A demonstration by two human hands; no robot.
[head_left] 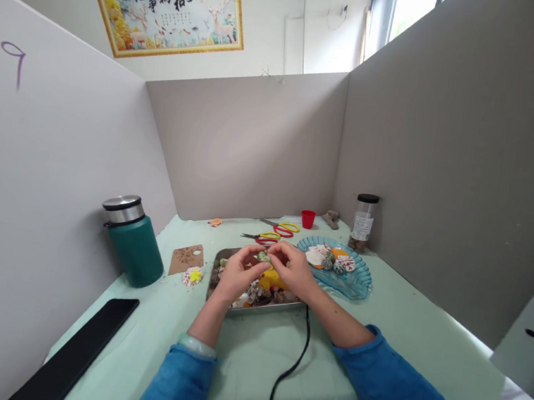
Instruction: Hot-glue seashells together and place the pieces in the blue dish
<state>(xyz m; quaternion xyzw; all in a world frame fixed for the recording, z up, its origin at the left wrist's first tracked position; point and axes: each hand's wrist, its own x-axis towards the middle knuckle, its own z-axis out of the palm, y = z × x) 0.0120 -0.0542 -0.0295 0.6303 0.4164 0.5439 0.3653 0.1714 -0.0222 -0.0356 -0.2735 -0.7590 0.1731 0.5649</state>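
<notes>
Above a shallow metal tray [259, 312], my left hand [239, 273] and my right hand [292, 270] meet with fingers bent around a small green speckled ball [263, 257]. Fingertips of both hands appear to be on the ball, though they partly cover it. A yellow star-shaped piece [270, 279] lies in the tray below my right hand, among shells and small pebble-like bits. More greenish round pieces sit at the tray's left end, partly behind my left hand.
Right of the tray is a blue scalloped plate [350, 289] with shells and speckled balls. Two pairs of scissors [268, 235], a red cup [307, 219] and a black-lidded jar [362, 226] stand behind. A green flask [135, 246], brown card [187, 260] and black slab [84, 346] lie left. A black cable [301, 350] runs forward.
</notes>
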